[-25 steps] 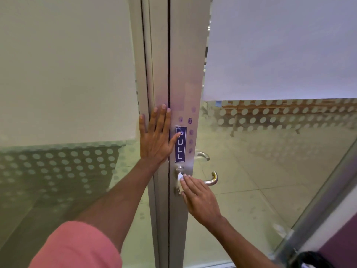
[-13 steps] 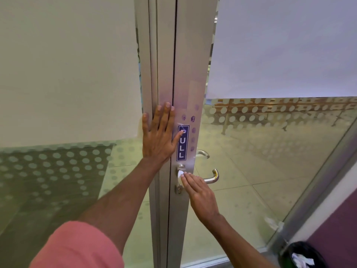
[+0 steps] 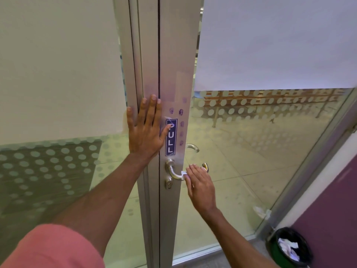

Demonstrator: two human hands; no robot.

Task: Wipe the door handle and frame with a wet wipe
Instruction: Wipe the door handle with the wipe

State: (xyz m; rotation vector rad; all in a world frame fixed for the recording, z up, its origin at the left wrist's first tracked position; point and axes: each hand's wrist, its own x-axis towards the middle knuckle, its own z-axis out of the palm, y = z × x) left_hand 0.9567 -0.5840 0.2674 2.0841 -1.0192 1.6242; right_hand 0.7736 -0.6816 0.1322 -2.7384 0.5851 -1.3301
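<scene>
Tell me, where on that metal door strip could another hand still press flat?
Bare metal above the left hand, and below the keyhole toward the floor. Crowded between: PULL sticker, handle, right hand with wipe.

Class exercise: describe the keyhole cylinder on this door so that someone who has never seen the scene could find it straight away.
Start at the upright metal door frame in the middle and go down past the blue PULL sticker. Just under the base of the silver door handle sits the keyhole cylinder: a small round metal fitting with a slot, the lowest fitting on that frame.
</scene>
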